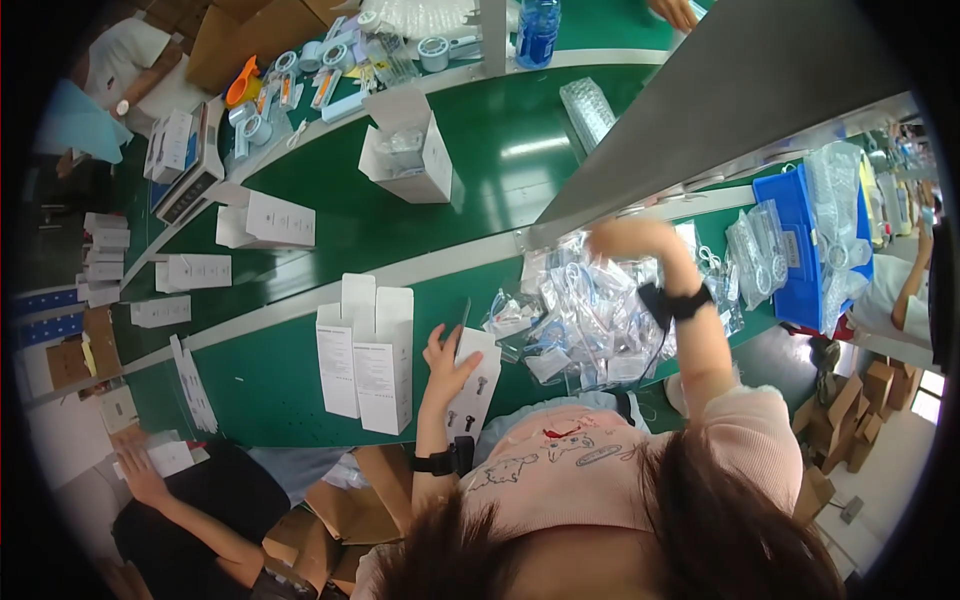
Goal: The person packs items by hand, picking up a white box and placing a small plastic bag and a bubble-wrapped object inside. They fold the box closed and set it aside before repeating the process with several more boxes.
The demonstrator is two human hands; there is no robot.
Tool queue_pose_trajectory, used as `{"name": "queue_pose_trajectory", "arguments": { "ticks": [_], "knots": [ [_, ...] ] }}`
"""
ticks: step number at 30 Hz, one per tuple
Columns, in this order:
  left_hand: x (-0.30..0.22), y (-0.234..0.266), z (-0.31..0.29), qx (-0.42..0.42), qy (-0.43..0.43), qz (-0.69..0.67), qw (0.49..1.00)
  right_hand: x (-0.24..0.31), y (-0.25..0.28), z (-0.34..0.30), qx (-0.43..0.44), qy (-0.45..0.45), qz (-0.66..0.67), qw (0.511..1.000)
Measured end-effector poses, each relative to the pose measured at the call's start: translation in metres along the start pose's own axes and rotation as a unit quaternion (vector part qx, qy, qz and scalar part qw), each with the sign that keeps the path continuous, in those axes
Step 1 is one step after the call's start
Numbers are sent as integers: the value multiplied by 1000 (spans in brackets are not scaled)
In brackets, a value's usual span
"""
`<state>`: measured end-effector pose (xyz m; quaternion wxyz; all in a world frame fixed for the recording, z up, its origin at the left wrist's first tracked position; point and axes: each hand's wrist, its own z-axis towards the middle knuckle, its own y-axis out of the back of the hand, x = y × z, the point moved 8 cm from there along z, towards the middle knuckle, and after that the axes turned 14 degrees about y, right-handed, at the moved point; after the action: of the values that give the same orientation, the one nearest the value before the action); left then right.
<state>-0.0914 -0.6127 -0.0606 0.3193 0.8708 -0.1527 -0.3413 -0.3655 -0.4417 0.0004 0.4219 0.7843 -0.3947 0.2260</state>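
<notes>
My left hand [447, 370] is closed round a white carton [484, 372] near the bench's front edge. The carton stands tilted, small dark product pictures show on its side, and a thin flap rises at its top. Over the far side of a heap of clear plastic bags [600, 330] is my right hand [630, 238], smeared by motion. White and blue cables or small parts show inside those bags. Whether the right fingers hold a bag cannot be made out. Two white cartons with raised flaps [365, 360] stand side by side left of my left hand.
An open white carton with a bubble-wrapped item [405, 150] stands on the green belt [500, 120]. More cartons [268, 220] lie to its left. A grey metal panel [720, 100] slants above the right side, near a blue bin [790, 245]. A co-worker's hand [145, 470] is at lower left.
</notes>
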Motion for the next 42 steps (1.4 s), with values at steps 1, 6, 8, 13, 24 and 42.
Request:
{"name": "queue_pose_trajectory", "arguments": {
  "ticks": [1, 6, 8, 13, 24, 42],
  "knots": [
    [5, -2, -5, 0, 14, -4, 1000, 23, 71, -35, -206, -154, -160, 953],
    [-41, 38, -15, 57, 3, -344, 937, 12, 154, 10, -274, -376, -257, 847],
    [-72, 61, -20, 47, -18, -427, 903, -39, 145, 28, -313, -342, -265, 846],
    [-104, 70, -22, -37, -287, -309, 906, -94, 109, 1, -514, -157, -94, 838],
    [-139, 88, -67, -248, -281, 51, 926, 29, -10, -124, -678, 179, 571, 426],
    [-159, 83, -83, -264, -372, -175, 873, 199, -21, -64, -596, 255, -108, 754]
  ]
}}
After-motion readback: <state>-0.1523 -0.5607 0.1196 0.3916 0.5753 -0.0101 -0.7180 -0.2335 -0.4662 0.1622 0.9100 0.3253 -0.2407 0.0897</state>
